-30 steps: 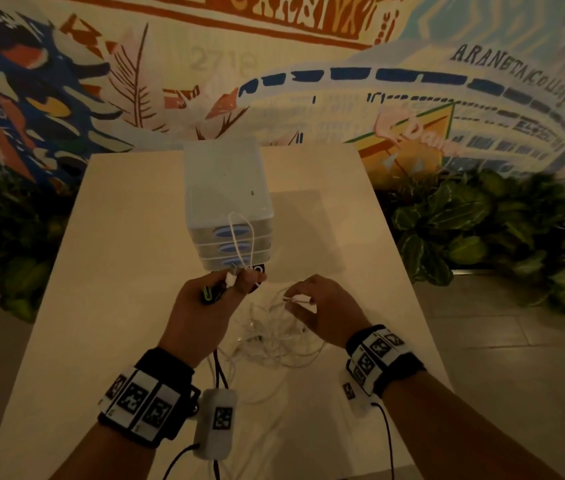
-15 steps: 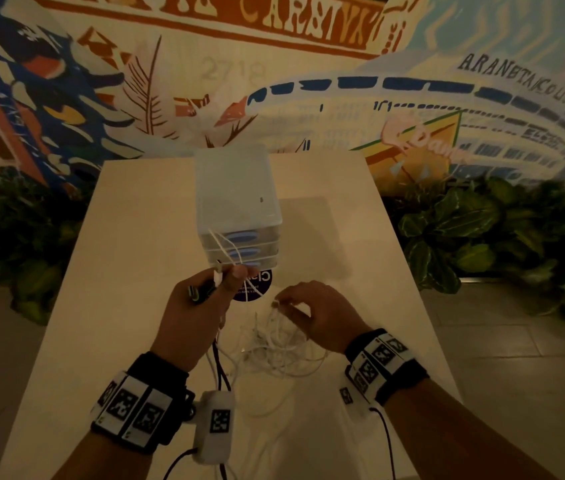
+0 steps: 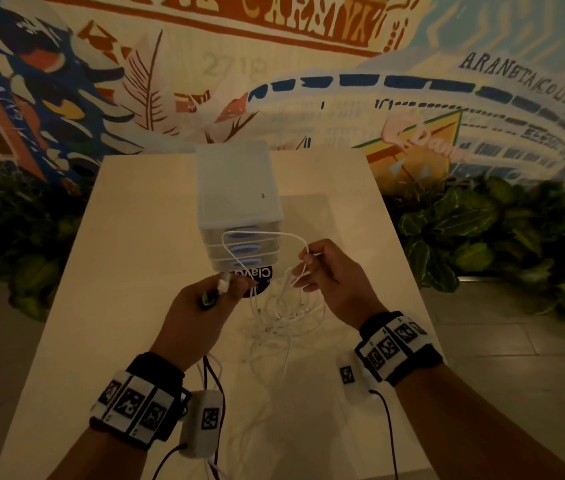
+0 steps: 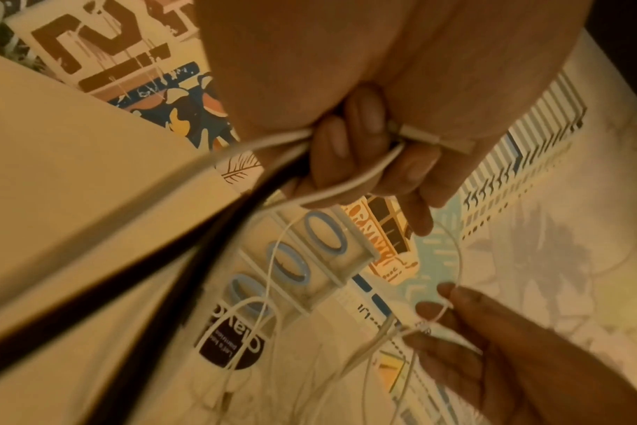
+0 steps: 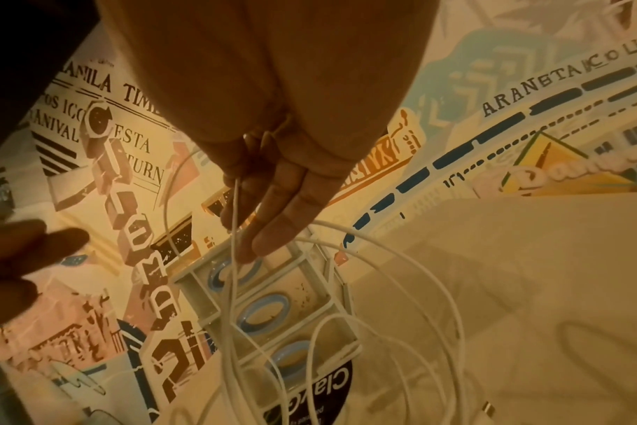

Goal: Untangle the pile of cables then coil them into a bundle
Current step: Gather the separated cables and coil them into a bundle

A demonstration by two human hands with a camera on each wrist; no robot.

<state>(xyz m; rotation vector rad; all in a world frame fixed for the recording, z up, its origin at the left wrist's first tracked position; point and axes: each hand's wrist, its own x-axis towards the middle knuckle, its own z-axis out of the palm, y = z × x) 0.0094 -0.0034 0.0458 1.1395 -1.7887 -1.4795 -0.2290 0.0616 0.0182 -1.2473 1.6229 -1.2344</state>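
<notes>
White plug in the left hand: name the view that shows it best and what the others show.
Left wrist view. The white plug sits large and close, pinched by the left hand. The head view shows it only as a small pale tip. The right wrist view does not show it.

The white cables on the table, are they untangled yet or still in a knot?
Still tangled. The white cables lie in a crossed heap on the table; only one strand is lifted between the left hand and right hand.
</notes>
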